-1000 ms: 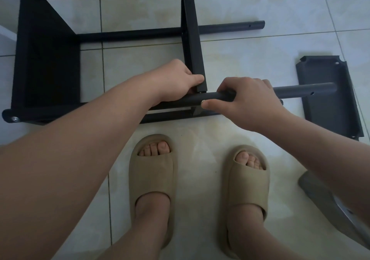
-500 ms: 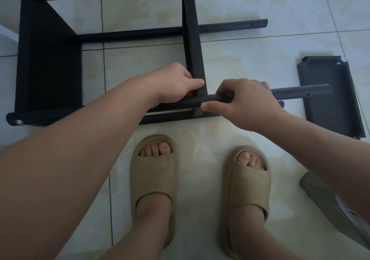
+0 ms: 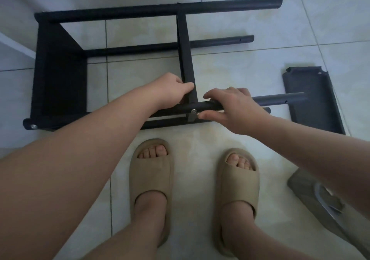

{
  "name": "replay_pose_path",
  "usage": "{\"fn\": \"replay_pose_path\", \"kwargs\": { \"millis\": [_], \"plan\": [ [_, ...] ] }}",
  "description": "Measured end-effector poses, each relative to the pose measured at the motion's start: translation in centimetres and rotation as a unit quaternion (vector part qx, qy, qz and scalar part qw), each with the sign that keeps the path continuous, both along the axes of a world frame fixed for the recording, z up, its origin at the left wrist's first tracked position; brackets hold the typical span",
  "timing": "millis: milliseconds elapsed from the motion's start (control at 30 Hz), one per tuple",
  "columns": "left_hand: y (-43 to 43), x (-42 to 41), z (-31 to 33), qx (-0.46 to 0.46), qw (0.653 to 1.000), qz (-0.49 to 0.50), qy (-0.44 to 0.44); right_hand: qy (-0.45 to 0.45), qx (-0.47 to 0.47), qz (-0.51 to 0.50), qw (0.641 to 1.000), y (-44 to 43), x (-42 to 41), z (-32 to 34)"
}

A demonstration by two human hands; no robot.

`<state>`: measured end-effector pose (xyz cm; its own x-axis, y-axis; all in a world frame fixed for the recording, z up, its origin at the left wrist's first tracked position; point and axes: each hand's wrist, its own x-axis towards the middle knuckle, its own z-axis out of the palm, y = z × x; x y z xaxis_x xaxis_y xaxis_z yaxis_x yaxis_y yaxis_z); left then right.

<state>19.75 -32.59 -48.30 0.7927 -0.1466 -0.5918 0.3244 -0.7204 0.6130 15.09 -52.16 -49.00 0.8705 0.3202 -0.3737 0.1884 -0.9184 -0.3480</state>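
Left hand (image 3: 172, 89) clamps the cross brace (image 3: 185, 49), right hand (image 3: 230, 107) wraps the tube (image 3: 280, 99) at three o'clock of the bolt (image 3: 193, 111), so hold that joint square and it should thread straight.

A pale tiled floor (image 3: 230, 69) with thin grout lines carried everything. A dark metal frame (image 3: 60, 75) lay on its side from 9 to 1 o'clock, its tubes pointing toward 3 o'clock. A grey shelf panel (image 3: 316, 99) lay flat at 3 o'clock, near the tube ends. Another grey part (image 3: 308, 189) lay at 4 o'clock. A left slipper (image 3: 150, 171) and a right slipper (image 3: 238, 181), both beige, stood side by side at 6 o'clock.
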Motion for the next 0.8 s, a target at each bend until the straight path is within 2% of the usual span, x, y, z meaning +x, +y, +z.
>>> {"fn": "replay_pose_path", "kwargs": {
  "millis": [67,200,333,500,633,800],
  "plan": [
    [-0.4,-0.1,1.5,0.045,0.999,0.000,-0.019,0.008,-0.001,0.000,1.000,-1.2,-1.1,1.1],
    [-2.3,-1.0,5.0,0.139,0.983,-0.027,-0.115,-0.029,-0.047,0.015,0.998,-4.5,-4.2,3.6],
    [-7.1,-2.6,8.1,0.093,0.973,-0.120,-0.174,-0.030,-0.117,0.001,0.993,-9.1,-8.0,5.1],
    [-14.6,-5.6,9.5,0.088,0.951,-0.274,-0.112,-0.017,-0.175,-0.055,0.983,-16.2,-13.4,5.3],
    [-20.6,-8.0,8.8,0.095,0.925,-0.365,-0.053,-0.016,-0.134,-0.133,0.982,-21.0,-18.3,5.0],
    [-26.5,-11.9,5.2,0.085,0.909,-0.408,0.013,-0.029,-0.075,-0.226,0.971,-25.0,-22.2,2.8]
  ]
}}
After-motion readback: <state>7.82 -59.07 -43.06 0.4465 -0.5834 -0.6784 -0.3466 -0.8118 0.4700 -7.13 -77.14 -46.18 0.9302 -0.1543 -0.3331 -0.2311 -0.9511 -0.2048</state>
